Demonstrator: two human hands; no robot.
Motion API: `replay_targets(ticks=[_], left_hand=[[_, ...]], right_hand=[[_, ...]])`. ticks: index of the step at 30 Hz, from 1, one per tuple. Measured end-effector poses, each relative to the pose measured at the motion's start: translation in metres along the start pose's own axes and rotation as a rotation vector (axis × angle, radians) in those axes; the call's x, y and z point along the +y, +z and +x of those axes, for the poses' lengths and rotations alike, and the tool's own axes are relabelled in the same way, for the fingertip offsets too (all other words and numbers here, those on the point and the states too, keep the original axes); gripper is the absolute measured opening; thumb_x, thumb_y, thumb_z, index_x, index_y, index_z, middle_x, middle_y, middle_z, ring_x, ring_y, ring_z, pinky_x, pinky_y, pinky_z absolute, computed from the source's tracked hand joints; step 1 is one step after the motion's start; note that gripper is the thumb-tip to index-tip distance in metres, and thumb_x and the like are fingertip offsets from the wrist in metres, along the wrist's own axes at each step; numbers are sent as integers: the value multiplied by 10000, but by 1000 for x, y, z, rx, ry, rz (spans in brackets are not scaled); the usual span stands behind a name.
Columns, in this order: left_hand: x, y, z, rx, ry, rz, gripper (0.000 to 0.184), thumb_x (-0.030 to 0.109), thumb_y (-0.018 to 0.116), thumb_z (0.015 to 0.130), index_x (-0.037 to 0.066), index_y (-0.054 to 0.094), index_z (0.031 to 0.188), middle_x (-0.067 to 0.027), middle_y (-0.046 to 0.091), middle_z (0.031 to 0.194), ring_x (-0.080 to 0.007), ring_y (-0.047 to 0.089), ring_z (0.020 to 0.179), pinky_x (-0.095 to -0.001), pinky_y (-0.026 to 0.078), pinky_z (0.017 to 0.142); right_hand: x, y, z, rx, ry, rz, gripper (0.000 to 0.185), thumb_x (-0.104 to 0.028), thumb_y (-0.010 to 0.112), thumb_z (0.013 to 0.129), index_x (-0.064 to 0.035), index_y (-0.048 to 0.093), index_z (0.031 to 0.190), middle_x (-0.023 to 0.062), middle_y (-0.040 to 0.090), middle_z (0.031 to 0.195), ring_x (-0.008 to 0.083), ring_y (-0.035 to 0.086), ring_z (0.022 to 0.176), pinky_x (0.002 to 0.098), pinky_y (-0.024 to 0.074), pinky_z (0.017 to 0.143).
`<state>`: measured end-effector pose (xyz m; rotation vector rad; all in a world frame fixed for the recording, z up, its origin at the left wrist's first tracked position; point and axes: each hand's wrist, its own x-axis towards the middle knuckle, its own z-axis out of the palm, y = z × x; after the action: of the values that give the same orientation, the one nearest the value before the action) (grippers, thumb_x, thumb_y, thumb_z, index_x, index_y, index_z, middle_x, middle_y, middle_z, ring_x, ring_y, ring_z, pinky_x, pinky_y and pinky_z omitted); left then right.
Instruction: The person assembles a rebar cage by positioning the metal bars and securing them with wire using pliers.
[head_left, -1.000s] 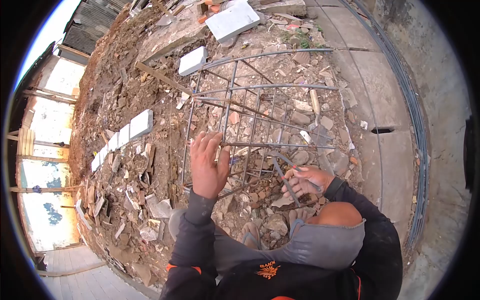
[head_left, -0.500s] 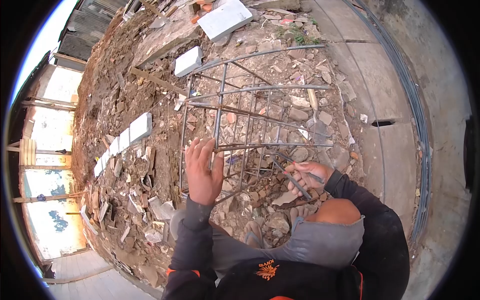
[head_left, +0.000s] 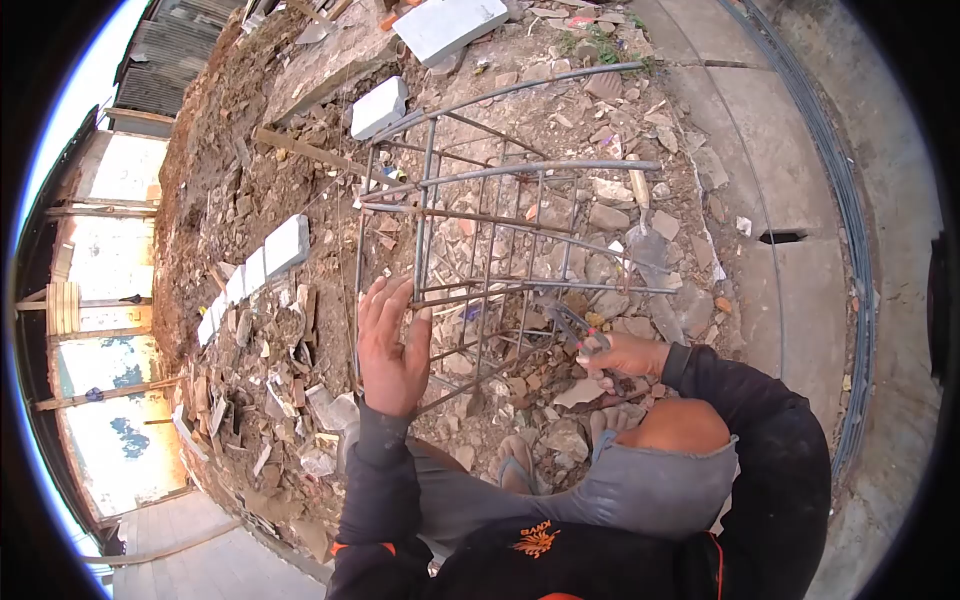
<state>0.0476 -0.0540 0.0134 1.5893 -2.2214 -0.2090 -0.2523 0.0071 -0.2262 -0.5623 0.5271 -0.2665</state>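
My left hand (head_left: 390,345) rests at the near left corner of a rebar cage (head_left: 485,190), fingers stretched and thumb apart. It appears to touch the bars without wrapping round them. A pair of pincers (head_left: 568,322) is gripped in my right hand (head_left: 622,358). Their jaws point up and left, close to the cage's near lower bar; whether they touch it I cannot tell. The cage is made of long bars joined by thinner square stirrups, and stands over the rubble in front of my knees.
A trowel (head_left: 645,235) lies right of the cage. White blocks (head_left: 380,107) sit on the rubble to the left and behind. A wooden strip (head_left: 320,157) lies beyond the cage. Long steel bars (head_left: 845,220) run along the concrete slabs (head_left: 745,150) beside the right wall.
My right hand has brought the pincers' spread handles together, and their jaws have shifted slightly. My left hand stays at the cage corner, slightly lower left in view. The camera view has shifted a little.
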Motion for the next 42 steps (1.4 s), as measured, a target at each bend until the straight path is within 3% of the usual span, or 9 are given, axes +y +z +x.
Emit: replay_targets(ticks=[3, 5, 8, 12, 21, 24, 34, 40, 42], left_hand=[[3, 0, -1, -4, -6, 38, 343, 97, 645, 956, -1, 643, 1284, -208, 660, 1302, -410, 532, 1355, -505, 398, 1139], [8, 3, -4, -1, 19, 63, 342, 102, 648, 958, 0, 644, 1284, -204, 658, 1302, -410, 530, 1352, -503, 399, 1137], [17, 7, -5, 1, 50, 64, 339, 113, 655, 959, 0, 644, 1279, -207, 655, 1297, -416, 529, 1344, -505, 401, 1132], [20, 12, 2, 34, 45, 15, 323, 153, 650, 971, 5, 649, 1258, -187, 663, 1281, -426, 527, 1331, -507, 370, 1146], [27, 26, -4, 80, 128, -5, 321, 150, 661, 949, 26, 652, 1245, -169, 668, 1222, -447, 521, 1275, -540, 341, 1130], [11, 18, -3, 79, 79, -7, 335, 191, 676, 968, 16, 659, 1254, -194, 680, 1245, -438, 542, 1307, -502, 394, 1124], [7, 18, -7, 144, 112, -26, 309, 169, 664, 960, 28, 660, 1236, -172, 680, 1226, -428, 545, 1282, -509, 390, 1116], [19, 23, -9, 137, 102, -19, 305, 134, 658, 938, 42, 643, 1229, -157, 674, 1210, -453, 530, 1262, -527, 364, 1118], [21, 24, -9, 148, 112, -10, 307, 139, 659, 938, 43, 644, 1229, -154, 675, 1213, -453, 529, 1264, -536, 356, 1122]], right_hand=[[-13, 4, -7, 136, 16, -171, 255, -313, 619, 1056, -89, 531, 973, -3, 548, 708, 69, 546, 592, 295, 494, 579], [7, -9, 4, 131, 21, -240, 315, -355, 628, 1042, -51, 552, 1003, 61, 605, 729, 167, 610, 616, 369, 520, 607], [18, -10, 4, 733, -299, -973, 409, -379, 641, 989, 1, 560, 1117, 269, 692, 919, 478, 679, 922, 534, 532, 822], [22, -19, 0, 823, -217, -1149, 344, -302, 649, 960, -27, 554, 1145, 263, 691, 982, 479, 665, 965, 549, 523, 840], [46, -58, 12, 1056, -580, -1470, 403, -264, 700, 913, -26, 560, 1206, 231, 674, 1114, 444, 655, 998, 546, 521, 805], [35, -21, 2, 1089, -442, -1266, 364, -233, 712, 876, -30, 573, 1145, 226, 683, 1055, 450, 663, 984, 536, 522, 829], [0, 28, -22, 1097, -277, -1674, 204, -196, 649, 885, -31, 655, 1005, 172, 673, 961, 381, 669, 923, 546, 472, 854], [-57, 70, -37, 944, 88, -1769, 204, -215, 673, 852, -26, 686, 926, 175, 686, 990, 353, 705, 917, 568, 466, 809], [-71, 77, -40, 798, 266, -1787, 282, -216, 670, 862, 1, 666, 1042, 203, 688, 1027, 372, 712, 897, 584, 494, 805]])
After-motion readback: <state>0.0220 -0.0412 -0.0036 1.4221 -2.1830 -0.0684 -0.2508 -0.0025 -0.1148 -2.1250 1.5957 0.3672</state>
